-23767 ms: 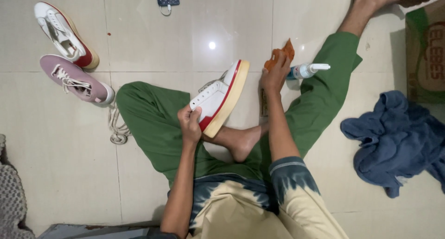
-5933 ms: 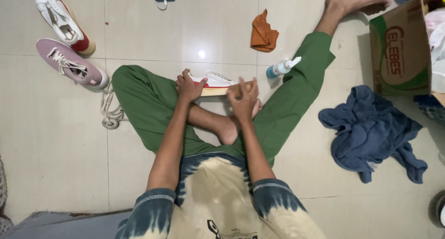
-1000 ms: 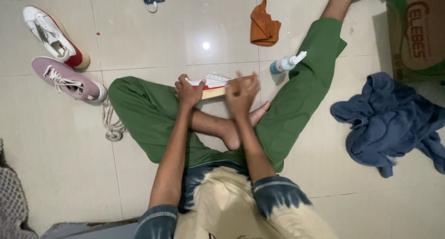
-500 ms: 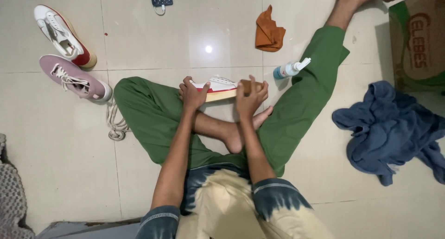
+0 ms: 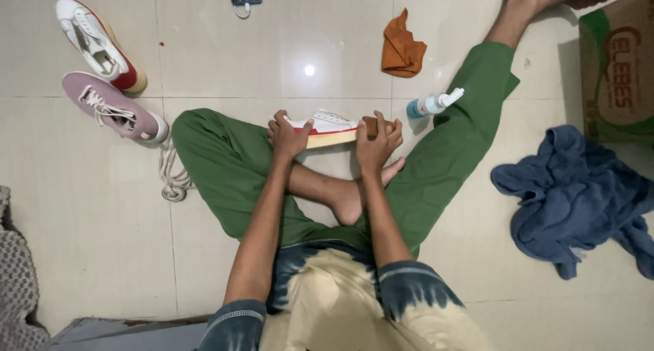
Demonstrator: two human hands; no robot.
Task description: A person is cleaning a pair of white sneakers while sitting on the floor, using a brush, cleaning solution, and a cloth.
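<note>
I sit on the tiled floor in green trousers, legs crossed in front. A white sneaker with a red stripe and tan sole lies on its side across my lap. My left hand grips its left end. My right hand is closed on a small brown object, pressed against the sole at the shoe's right end. What the brown object is, I cannot tell. A spray bottle lies just right of my right hand.
An orange cloth lies on the floor beyond the shoe. A second white sneaker, a pink sneaker and loose laces sit to the left. A blue garment and a cardboard box are to the right.
Both hands stay on the sneaker. The right hand with the brown object has shifted slightly along the sole. The view has moved a little.
</note>
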